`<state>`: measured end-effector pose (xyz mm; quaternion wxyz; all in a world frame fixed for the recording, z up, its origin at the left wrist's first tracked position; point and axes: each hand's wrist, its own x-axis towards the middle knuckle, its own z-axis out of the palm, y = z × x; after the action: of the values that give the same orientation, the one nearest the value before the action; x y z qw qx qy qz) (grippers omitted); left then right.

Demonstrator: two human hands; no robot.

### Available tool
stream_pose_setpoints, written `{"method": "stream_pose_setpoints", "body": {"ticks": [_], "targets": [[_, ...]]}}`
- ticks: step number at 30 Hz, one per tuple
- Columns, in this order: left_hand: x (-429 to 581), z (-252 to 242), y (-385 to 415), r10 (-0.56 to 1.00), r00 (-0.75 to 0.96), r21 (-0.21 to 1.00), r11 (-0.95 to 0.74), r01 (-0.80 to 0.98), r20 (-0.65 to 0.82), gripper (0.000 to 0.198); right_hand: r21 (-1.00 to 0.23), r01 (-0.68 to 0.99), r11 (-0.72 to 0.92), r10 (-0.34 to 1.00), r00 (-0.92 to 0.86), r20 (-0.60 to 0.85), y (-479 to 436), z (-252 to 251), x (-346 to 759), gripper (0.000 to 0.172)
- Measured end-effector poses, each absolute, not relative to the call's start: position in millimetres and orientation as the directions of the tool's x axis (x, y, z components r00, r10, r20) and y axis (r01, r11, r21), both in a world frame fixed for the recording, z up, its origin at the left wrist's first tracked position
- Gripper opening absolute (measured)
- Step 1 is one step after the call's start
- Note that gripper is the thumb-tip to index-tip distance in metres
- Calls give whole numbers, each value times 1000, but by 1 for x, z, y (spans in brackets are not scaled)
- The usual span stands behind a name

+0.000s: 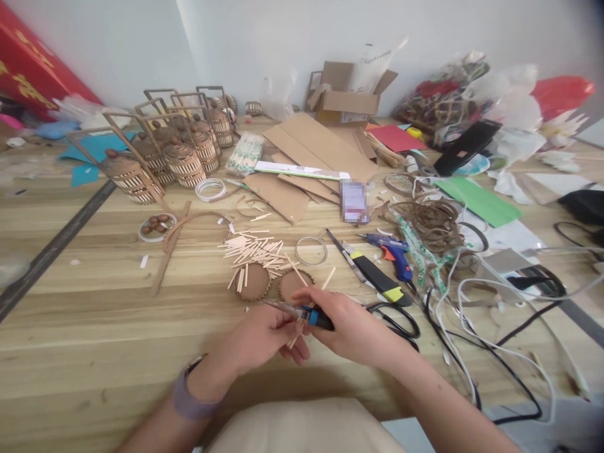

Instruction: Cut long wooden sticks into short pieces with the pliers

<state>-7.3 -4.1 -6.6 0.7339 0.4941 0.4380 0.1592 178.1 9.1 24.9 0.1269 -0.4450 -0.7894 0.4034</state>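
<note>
My right hand (346, 324) is closed round a black and blue tool (319, 317) with a pointed metallic tip directed left. Close beside it, my left hand (274, 330) has its fingers bent round thin pale wooden sticks (293, 341), partly hidden by the fingers. Just beyond my hands are two round brown trays with notched rims, one at the left (253, 281) holding a few sticks, the other (290, 284) partly covered by my right hand. Behind them lies a loose pile of sticks (252, 248).
A blue glue gun (400, 258), a black and yellow cutter (377, 277) and black scissors (401, 321) lie right. Slatted lantern-like baskets (184, 165) stand back left. Cardboard sheets (321, 148) and an open box (344, 104) are behind; cables (500, 349) cross the right side.
</note>
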Motion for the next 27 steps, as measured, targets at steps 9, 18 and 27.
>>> {"method": "stream_pose_setpoints", "body": {"ticks": [9,18,27], "targets": [[-7,-8,1,767,400,831,555,-21,-502,47,-703,585,404,891,-426,157,-2,10,174,48],[8,-14,-8,844,259,827,523,-207,-469,16,-608,648,459,887,-364,282,-12,-10,161,67],[-11,-3,-7,819,330,863,504,-26,-469,35,-801,593,83,881,-419,-220,-18,20,189,15]]}}
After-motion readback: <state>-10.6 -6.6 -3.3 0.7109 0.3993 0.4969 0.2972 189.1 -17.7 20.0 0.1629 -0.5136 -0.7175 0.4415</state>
